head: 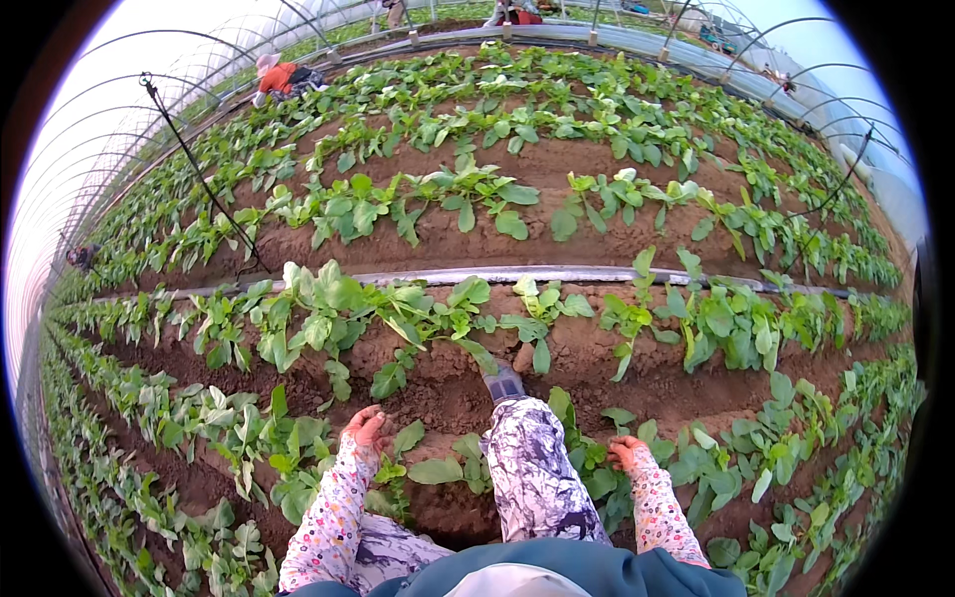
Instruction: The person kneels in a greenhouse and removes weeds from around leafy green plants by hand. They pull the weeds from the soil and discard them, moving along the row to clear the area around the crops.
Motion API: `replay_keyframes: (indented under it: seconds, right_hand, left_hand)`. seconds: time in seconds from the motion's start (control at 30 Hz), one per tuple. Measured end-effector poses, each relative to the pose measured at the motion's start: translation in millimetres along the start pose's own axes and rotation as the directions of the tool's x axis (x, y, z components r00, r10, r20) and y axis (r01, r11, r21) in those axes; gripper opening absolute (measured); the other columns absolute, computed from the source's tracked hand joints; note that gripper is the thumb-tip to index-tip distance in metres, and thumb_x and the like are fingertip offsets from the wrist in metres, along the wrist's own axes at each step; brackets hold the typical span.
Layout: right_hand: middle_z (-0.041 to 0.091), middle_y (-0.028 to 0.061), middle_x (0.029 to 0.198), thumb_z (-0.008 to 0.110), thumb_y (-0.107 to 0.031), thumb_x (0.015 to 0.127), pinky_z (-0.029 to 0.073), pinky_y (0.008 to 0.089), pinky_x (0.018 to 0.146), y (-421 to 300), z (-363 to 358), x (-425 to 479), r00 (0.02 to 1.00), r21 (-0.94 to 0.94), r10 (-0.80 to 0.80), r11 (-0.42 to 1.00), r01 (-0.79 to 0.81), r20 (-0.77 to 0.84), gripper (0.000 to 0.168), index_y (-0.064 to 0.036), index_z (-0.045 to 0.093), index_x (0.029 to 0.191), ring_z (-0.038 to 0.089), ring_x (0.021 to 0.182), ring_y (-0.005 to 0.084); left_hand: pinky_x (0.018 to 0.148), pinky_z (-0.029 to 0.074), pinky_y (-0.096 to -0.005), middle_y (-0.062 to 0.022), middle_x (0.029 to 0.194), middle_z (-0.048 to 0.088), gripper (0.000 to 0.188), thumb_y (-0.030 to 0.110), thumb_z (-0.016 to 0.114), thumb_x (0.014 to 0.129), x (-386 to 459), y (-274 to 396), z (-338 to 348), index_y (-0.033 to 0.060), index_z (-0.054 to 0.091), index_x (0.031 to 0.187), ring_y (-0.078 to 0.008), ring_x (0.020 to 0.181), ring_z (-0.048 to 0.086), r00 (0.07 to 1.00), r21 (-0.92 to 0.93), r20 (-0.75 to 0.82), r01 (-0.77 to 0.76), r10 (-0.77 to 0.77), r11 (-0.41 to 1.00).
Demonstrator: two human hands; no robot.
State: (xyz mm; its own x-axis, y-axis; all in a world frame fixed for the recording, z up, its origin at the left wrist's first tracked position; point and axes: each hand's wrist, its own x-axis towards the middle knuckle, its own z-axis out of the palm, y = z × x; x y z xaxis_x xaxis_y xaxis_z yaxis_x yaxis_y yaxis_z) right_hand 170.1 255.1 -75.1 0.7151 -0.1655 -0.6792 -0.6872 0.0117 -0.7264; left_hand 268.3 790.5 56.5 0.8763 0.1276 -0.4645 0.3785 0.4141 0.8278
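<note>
My left hand (368, 429), in a floral sleeve, hovers beside the leafy green plants (298, 448) of the nearest row. Its fingers are curled, and whether anything small is between them cannot be made out. On the other side of my leg (533, 470), my right hand (624, 454) is low among more broad-leaved plants (589, 455). Leaves lie close around its bent fingers, and any grip on them is unclear. My shoe (504, 382) rests in the soil furrow (440, 407) in front, next to a raised bed with leafy plants (328, 310).
A pale plastic-like strip (448, 275) runs across between beds. Thin dark poles (198, 172) (839, 186) slant up on both sides. Arched hoops (171, 33) frame the field. A person in orange (280, 78) is bent over plants at far left, and others are farther off.
</note>
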Motion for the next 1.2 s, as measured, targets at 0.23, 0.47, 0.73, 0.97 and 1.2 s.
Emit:
replay_keyframes:
  seconds: [0.23,0.47,0.73,0.97,1.2]
  right_hand:
    - [0.066,0.0079,0.092,0.062,-0.018,0.086,0.051,0.0284,0.059,16,-40,-63,0.968,-0.042,-0.179,0.984,0.174,-0.178,0.034,-0.001,0.058,0.115,0.064,0.074,0.0152]
    - [0.066,0.0067,0.099,0.061,-0.018,0.087,0.05,0.0264,0.059,-33,-59,-87,0.949,0.078,-0.225,0.966,0.247,-0.22,0.035,-0.004,0.058,0.12,0.062,0.077,0.0136]
    - [0.066,0.0062,0.092,0.062,-0.022,0.085,0.05,0.0284,0.062,-113,-5,-2,0.966,-0.199,-0.257,0.946,0.254,0.013,0.037,-0.005,0.059,0.119,0.06,0.073,0.0134]
    - [0.065,0.0109,0.104,0.062,-0.027,0.086,0.051,0.0336,0.08,-135,51,117,0.977,-0.389,-0.199,0.896,0.214,0.079,0.039,-0.006,0.06,0.119,0.061,0.093,0.0191]
    - [0.065,0.0061,0.102,0.062,-0.025,0.087,0.049,0.0255,0.056,-170,106,222,0.993,0.045,0.108,0.993,-0.106,-0.042,0.032,-0.005,0.062,0.112,0.063,0.075,0.0134]
  left_hand:
    - [0.054,0.046,-0.0267,-0.004,0.096,0.067,0.032,0.019,0.065,0.088,-10,5,-2,0.0068,0.057,0.116,-0.0146,0.079,0.065,0.998,0.021,-0.068,-0.001,0.002,1.0]
    - [0.051,0.045,-0.0246,-0.0118,0.096,0.067,0.037,0.018,0.066,0.086,-24,10,-36,0.0046,0.056,0.119,-0.0221,0.075,0.066,0.993,0.036,-0.089,-0.069,0.072,0.997]
    - [0.056,0.042,-0.026,-0.0006,0.078,0.051,0.027,0.007,0.058,0.088,-20,-11,-49,0.0052,0.052,0.114,-0.0132,0.067,0.05,1.0,-0.004,0.016,0.027,-0.027,1.0]
    - [0.054,0.042,-0.0273,0.0004,0.086,0.057,0.027,0.008,0.057,0.088,2,-31,-55,0.008,0.054,0.115,-0.0152,0.071,0.056,0.95,0.036,-0.046,0.312,-0.31,0.949]
    - [0.062,0.046,-0.029,-0.0011,0.09,0.058,0.031,0.003,0.055,0.089,54,-55,-1,0.006,0.052,0.12,-0.0144,0.074,0.056,0.91,0.053,0.081,0.404,-0.408,0.913]
